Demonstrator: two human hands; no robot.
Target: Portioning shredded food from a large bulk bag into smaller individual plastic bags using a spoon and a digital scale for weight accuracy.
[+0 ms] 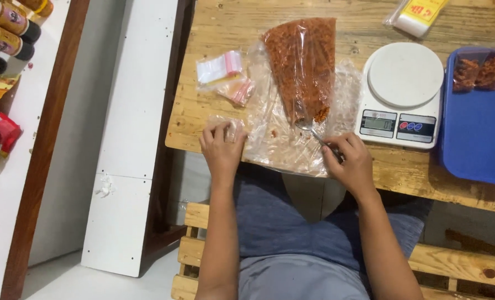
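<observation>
right hand (350,161) grip on thin metal spoon (309,128), left hand (220,147) pinching small clear pouch (225,125), crinkly plastic bag (303,66)

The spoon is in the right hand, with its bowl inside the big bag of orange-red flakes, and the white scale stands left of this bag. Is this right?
Not fully. The head view shows the white scale to the right of the bag. The rest holds: the right hand holds the spoon, bowl in the bag.

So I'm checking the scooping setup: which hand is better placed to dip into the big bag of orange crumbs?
Right hand: it holds the spoon, whose bowl sits at the big bag's mouth. Left hand rests on a small bag.
</observation>
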